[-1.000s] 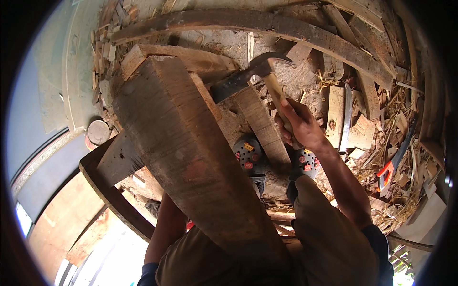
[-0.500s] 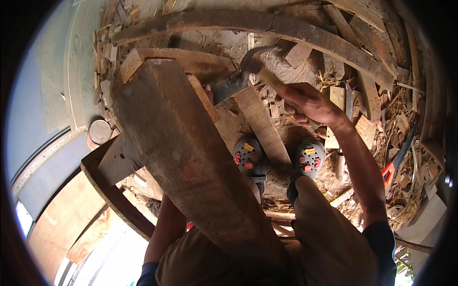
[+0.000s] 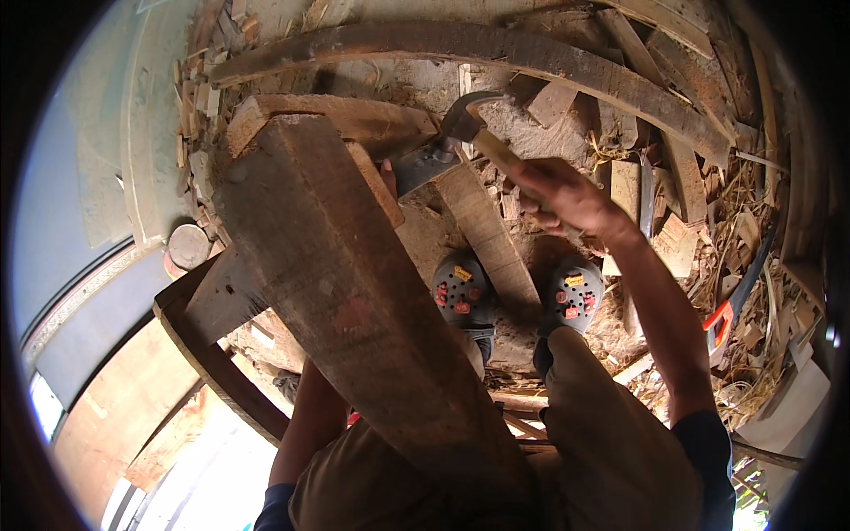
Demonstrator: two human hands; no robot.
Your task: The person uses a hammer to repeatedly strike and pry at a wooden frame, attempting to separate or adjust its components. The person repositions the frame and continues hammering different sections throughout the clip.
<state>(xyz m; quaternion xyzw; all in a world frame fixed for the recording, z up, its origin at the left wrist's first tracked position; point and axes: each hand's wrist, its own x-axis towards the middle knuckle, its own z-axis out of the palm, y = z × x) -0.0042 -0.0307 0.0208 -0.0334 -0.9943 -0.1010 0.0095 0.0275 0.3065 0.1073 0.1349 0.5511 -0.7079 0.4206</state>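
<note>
Far L: round tin (image 3: 188,246) near the wall, then dark curved frame piece (image 3: 221,380) w/ grey slab (image 3: 226,296) running from it toward the big beam (image 3: 345,265). Beam lies diag. from upper L down to the lap, hides most of L forearm. L hand (image 3: 389,180): only a fingertip shows, btwn beam edge & dark flat piece (image 3: 421,168); prob. steadying smth, but grip can't be told, rest hidden. Flat piece sticks out R of beam, approx. in line w/ grey slab; can't tell if same piece. R of it, hammer (image 3: 498,154), head at or just above the flat piece's outer end, contact unclear. Loose plank (image 3: 489,232) slants down btwn the two shoes. R hand (image 3: 567,196) wrapped tight round hammer handle, fingers closed. Far R: saw w/ orange handle (image 3: 721,322) amid scraps, unused. Step in hand looks like hammering on the flat piece's end; next move prob. calls for a short, square blow, L fingertip kept clear, beam held firm on lap.
</note>
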